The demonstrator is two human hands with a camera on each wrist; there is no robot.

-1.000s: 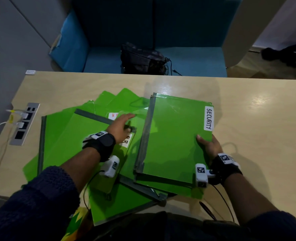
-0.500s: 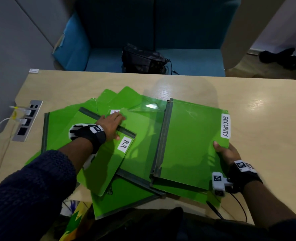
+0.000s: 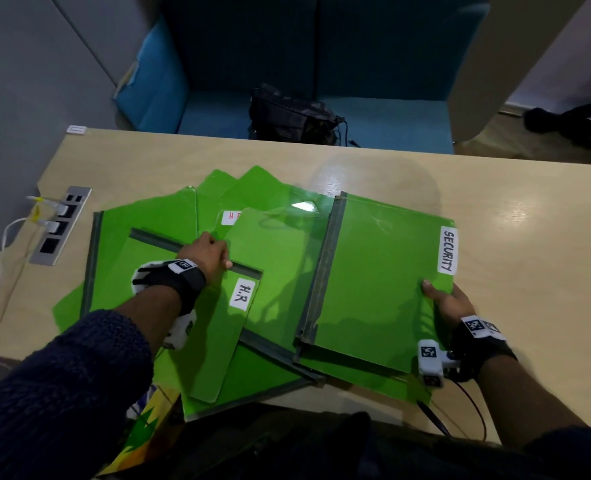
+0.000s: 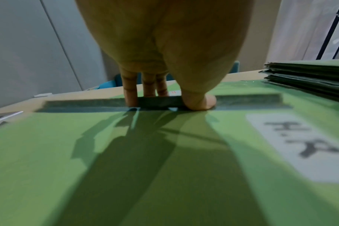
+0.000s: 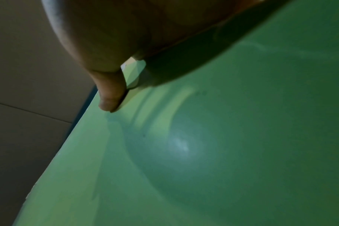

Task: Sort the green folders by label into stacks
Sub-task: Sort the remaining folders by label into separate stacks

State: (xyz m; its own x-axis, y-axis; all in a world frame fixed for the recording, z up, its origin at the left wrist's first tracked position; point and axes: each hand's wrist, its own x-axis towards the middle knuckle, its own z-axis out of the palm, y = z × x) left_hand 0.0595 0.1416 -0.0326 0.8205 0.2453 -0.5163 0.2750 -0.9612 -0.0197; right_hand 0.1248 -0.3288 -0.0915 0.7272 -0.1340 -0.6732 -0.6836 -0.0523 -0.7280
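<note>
The left hand pinches the grey spine of the H.R folder on the messy green pile, likely to pull it out, while the right hand grips the edge of the SECURITY folder, keeping that stack to one side on the table.

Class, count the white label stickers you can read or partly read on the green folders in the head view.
3: SECURITY label at right, H.R label mid-pile, a partly covered red-lettered label behind. Others may be hidden.

"SECURITY" label on right folder; "H.R" label on left folder.
</note>
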